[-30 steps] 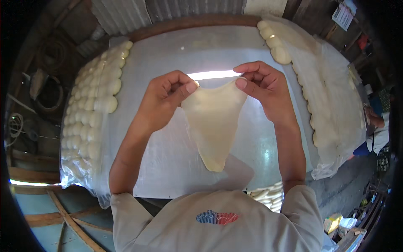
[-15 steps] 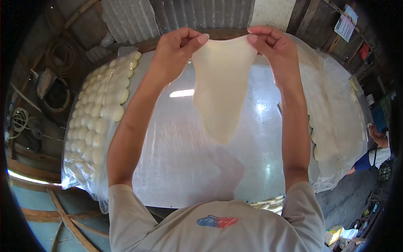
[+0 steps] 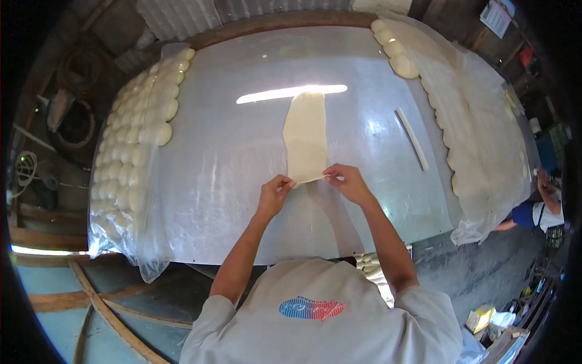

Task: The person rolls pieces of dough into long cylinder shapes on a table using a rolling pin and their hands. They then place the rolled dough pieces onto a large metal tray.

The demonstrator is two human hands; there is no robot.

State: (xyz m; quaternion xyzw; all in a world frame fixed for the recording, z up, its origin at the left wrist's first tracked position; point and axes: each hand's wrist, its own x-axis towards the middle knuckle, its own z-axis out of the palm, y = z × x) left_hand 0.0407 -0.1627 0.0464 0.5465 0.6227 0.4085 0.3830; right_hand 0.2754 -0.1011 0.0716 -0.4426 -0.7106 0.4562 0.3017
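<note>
A flat, stretched sheet of pale dough (image 3: 306, 133) lies lengthwise on the shiny metal tabletop (image 3: 224, 164), its far end by a bright streak of reflected light. My left hand (image 3: 277, 193) pinches the near left corner between thumb and fingers. At the near right corner, my right hand (image 3: 347, 182) grips the dough the same way. The near edge between my hands is lifted a little off the metal. To the right, apart from both hands, lies a thin pale stick (image 3: 411, 139).
Rows of round dough pieces (image 3: 130, 155) under clear plastic cover the table's left end. More dough balls (image 3: 403, 65) lie along the right end beneath a plastic sheet (image 3: 479, 121). Another person (image 3: 545, 206) is at the far right. Corrugated metal (image 3: 179, 15) stands behind the table.
My hands came down and toward me from the table's far side. The dough, which hung from both hands, now lies mostly on the metal. The stick has come into full view.
</note>
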